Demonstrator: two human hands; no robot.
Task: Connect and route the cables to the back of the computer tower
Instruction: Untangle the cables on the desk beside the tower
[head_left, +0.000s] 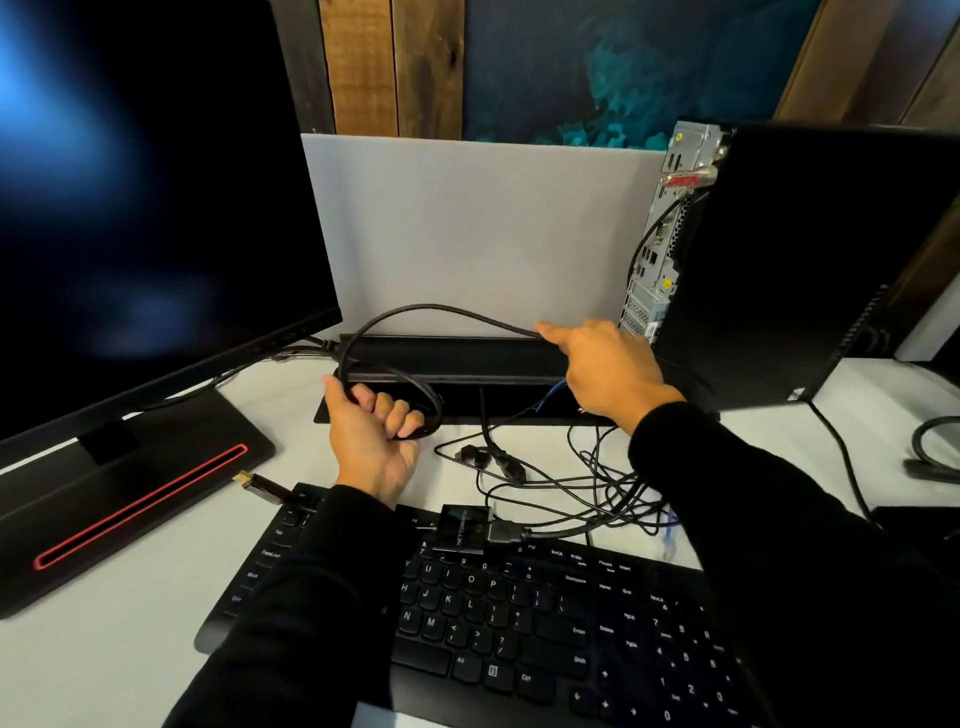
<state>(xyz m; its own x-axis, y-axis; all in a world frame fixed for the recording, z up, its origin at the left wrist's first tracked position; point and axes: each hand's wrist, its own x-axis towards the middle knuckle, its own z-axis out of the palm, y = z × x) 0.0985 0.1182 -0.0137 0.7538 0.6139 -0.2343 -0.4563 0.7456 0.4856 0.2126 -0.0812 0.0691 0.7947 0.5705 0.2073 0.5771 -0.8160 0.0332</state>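
A black computer tower stands at the right with its metal back panel turned toward the middle; one thin black cable is plugged in there. A thick black cable arcs over the desk in front of the grey divider. My left hand grips a loop of this cable low at the left. My right hand pinches the same cable further along, close to the tower's lower back. A tangle of thin black cables with a blue one lies behind the keyboard.
A dark monitor on a red-lined base fills the left. A black keyboard lies in front, a small black adapter box on its top edge. A gold-tipped plug rests by the base. A black cable tray runs along the divider.
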